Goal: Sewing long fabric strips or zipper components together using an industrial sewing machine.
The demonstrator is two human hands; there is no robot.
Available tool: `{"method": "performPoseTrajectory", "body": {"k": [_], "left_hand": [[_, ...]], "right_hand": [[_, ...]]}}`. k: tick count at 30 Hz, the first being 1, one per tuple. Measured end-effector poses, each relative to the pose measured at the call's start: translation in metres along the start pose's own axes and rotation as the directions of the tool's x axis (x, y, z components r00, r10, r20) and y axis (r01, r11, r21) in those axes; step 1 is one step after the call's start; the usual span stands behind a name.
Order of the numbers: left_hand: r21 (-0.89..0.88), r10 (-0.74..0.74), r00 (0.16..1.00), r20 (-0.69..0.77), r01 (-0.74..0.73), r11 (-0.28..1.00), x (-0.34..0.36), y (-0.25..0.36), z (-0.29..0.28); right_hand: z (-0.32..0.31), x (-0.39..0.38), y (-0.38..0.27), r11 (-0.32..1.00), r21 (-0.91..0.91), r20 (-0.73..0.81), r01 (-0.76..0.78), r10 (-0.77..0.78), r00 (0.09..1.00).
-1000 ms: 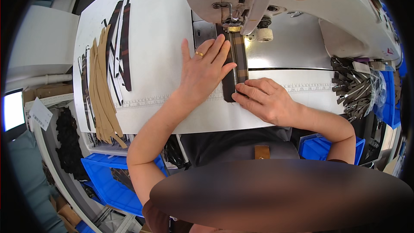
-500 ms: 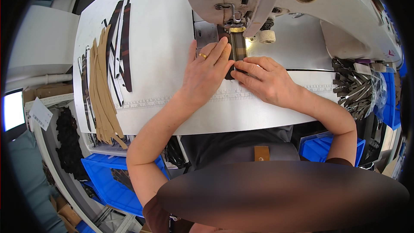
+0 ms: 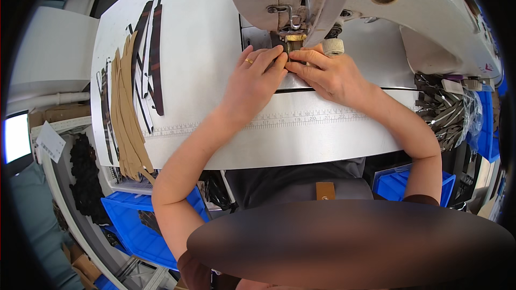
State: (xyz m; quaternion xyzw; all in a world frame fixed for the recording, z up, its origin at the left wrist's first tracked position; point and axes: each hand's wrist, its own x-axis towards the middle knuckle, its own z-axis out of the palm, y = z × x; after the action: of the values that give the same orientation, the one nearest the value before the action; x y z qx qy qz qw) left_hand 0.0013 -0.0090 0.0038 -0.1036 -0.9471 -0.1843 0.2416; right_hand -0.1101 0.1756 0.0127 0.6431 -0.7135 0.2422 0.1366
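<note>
Fingers, both hands: left and right, drawn narrow, tips meeting a dark strip; pinch or mere pressure, cannot tell. Strip: probably light, pliable, not fragile, best steadied flat by its long edges. Location: between the fingertips, just below the sewing machine's brass-coloured foot, mostly covered.
</note>
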Motion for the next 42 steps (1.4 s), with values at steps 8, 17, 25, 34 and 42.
{"method": "performPoseTrajectory", "body": {"k": [8,17,25,34,42], "left_hand": [[-0.114,0.005,1.000,0.020,-0.003,0.993,0.006,-0.013,-0.002],[-0.001,0.061,0.997,-0.042,-0.061,0.998,0.003,-0.012,-0.003],[0.055,0.005,1.000,-0.028,-0.004,0.999,0.011,-0.015,-0.002],[-0.240,-0.056,0.981,0.188,0.101,0.966,0.019,-0.033,-0.021],[-0.552,-0.544,0.830,0.125,0.513,0.657,0.125,-0.115,0.000]], "right_hand": [[-0.002,0.001,0.001,0.999,-0.044,-0.059,-0.024,0.022,0.998],[0.000,0.000,-0.001,0.995,-0.096,-0.090,-0.040,0.031,0.995],[-0.004,0.006,0.001,0.978,-0.156,-0.060,-0.135,0.127,0.990],[-0.017,-0.012,-0.004,0.967,-0.059,-0.029,-0.249,0.247,0.969],[-0.016,-0.016,0.001,0.965,-0.002,-0.065,-0.261,0.260,0.963]]}}
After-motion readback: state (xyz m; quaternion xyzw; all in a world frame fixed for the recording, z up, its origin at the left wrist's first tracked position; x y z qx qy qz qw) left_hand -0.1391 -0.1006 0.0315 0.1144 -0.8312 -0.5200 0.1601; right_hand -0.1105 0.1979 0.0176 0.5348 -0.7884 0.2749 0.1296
